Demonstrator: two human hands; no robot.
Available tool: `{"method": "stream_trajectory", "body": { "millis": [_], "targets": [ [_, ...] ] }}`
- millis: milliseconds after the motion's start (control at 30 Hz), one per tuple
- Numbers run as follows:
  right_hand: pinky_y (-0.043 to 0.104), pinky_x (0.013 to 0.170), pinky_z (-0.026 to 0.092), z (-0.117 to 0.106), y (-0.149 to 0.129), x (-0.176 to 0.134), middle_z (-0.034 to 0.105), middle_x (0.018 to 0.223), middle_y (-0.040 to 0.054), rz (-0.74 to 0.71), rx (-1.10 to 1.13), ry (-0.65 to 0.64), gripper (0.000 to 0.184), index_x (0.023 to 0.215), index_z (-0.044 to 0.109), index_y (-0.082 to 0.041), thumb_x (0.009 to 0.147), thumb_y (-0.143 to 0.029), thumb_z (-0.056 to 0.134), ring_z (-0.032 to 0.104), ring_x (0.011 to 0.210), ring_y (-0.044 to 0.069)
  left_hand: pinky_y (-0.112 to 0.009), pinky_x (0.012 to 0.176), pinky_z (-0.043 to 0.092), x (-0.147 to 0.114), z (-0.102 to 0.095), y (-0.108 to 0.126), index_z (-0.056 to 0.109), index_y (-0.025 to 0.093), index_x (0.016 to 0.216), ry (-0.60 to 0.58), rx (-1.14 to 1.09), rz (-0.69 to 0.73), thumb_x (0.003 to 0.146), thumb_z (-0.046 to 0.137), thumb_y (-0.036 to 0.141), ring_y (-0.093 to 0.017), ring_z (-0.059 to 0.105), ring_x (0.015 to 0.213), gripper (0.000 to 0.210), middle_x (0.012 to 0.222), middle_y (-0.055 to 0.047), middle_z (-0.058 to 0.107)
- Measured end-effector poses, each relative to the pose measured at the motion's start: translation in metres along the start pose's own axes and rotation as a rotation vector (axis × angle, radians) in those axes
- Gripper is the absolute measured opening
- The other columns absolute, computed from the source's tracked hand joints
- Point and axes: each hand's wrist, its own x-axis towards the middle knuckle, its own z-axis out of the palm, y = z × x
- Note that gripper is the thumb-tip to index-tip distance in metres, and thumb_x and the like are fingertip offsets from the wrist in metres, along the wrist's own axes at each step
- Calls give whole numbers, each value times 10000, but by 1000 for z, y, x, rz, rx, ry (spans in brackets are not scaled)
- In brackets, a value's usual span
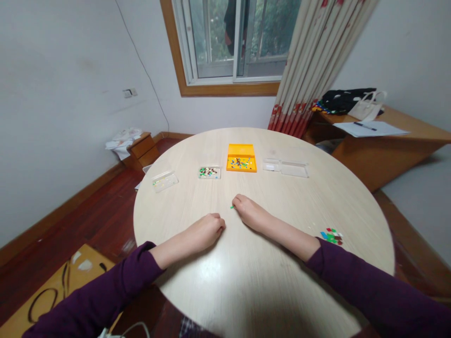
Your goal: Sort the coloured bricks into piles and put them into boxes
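My right hand (pixel 248 211) is over the middle of the round table, its fingers pinched on a small green piece (pixel 232 207) that pokes out to the left. Curled up to its left, my left hand (pixel 209 229) has its fingertips turned under, so anything in them is hidden. Beyond the hands stands an open orange box (pixel 242 170) with small coloured pieces inside. Left of it is a clear box (pixel 209 177) of green, brown and white bits. Farther left, another clear box (pixel 165 182) holds a few yellowish bits. An open clear case (pixel 294 169) lies on the right.
A heap of flat coloured pieces (pixel 331 236) lies on the table (pixel 232 281) near my right forearm. At the right, a wooden desk (pixel 398 145) bears paper, a pen (pixel 365 126) and a white bag (pixel 366 109). A yellowish board (pixel 70 286) sits low at the left.
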Motion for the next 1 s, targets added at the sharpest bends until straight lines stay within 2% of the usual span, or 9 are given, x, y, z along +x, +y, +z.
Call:
{"method": "stream_trajectory", "body": {
  "millis": [200,400,600,733,800,867,1000],
  "targets": [
    [311,763,445,-8,5,1,629,955,179,79,-37,-41,352,934,624,-80,802,95,348,598,890,226,-286,752,485,-8,-3,2,654,122,863,-61,71,6,857,393,41,-172,608,778,274,934,-124,652],
    [305,797,448,-9,29,12,638,956,140,46,40,16,286,915,622,-108,820,61,413,591,874,200,-307,752,492,-11,-4,7,615,119,934,-112,185,-27,887,333,46,-174,590,748,295,968,-125,632],
    [289,769,462,-12,49,21,677,884,132,59,156,80,175,831,653,-124,897,-77,498,622,833,193,-305,761,491,-13,1,3,595,131,924,-88,129,-26,923,302,86,-159,578,751,297,955,-102,620],
    [275,748,468,-18,59,31,708,856,104,73,225,105,162,817,682,-142,870,-90,538,636,803,180,-296,730,486,-9,-9,-8,602,140,865,-6,61,-43,928,336,127,-157,578,742,274,918,-92,619],
    [270,749,465,-25,67,43,718,864,98,101,233,131,172,828,691,-146,863,-84,534,636,809,177,-297,723,485,4,-23,-18,614,140,855,85,81,-45,914,354,122,-163,581,744,267,903,-93,628],
    [273,772,456,-34,78,61,722,903,106,138,218,167,187,846,699,-143,875,-95,520,633,845,181,-298,738,485,29,-43,-28,633,131,846,190,118,-40,868,391,75,-177,598,779,249,882,-100,646],
    [285,813,441,-52,101,105,721,977,141,228,160,228,209,873,714,-119,883,-105,505,631,904,198,-307,787,496,107,-86,-38,686,112,823,271,153,-62,803,455,15,-193,641,813,251,855,-110,703]
  ]
}}
